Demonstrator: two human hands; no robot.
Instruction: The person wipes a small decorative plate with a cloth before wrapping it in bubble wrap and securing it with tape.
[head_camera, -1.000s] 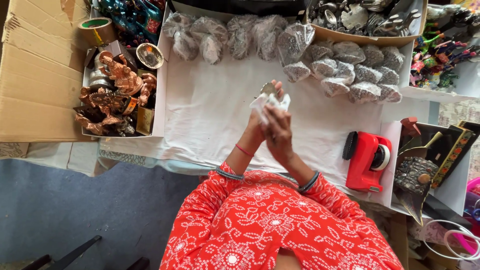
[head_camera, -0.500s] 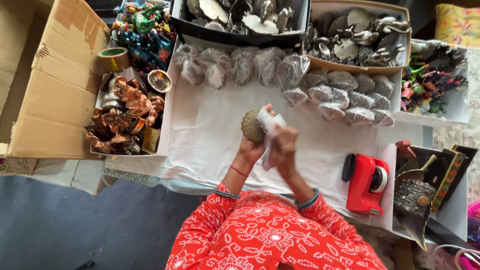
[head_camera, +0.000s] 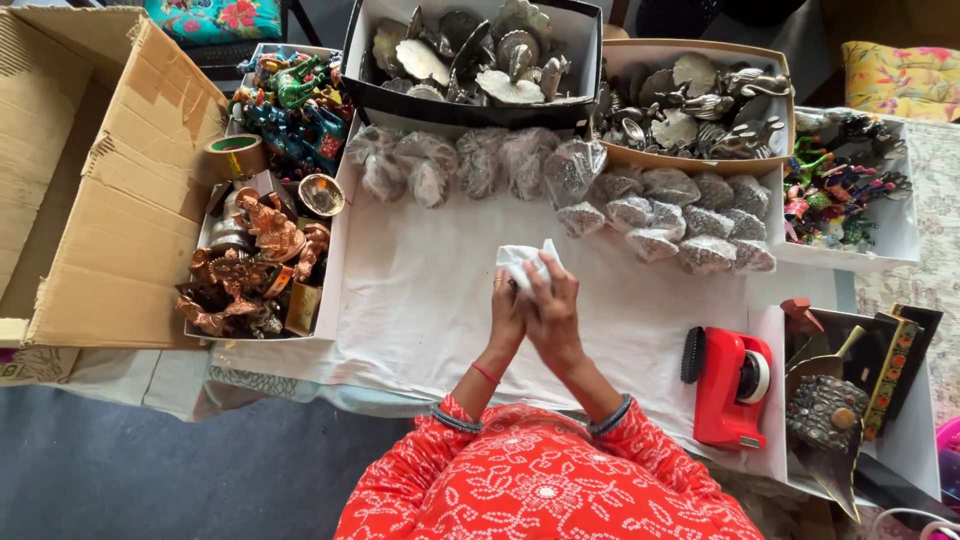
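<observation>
Two hands pressed close over the middle of the white cloth (head_camera: 420, 290). Left hand (head_camera: 508, 312) and right hand (head_camera: 553, 310) wrapped tight around one small white paper bundle (head_camera: 525, 262). Only its crumpled top peeking out, pointing away toward the boxes; whatever sits inside hidden, long side hard to tell. About fifteen plastic-wrapped silver pieces (head_camera: 650, 212) in rows behind. One red tape dispenser (head_camera: 733, 386) at the right. One tape roll (head_camera: 236, 155) at the left.
</observation>
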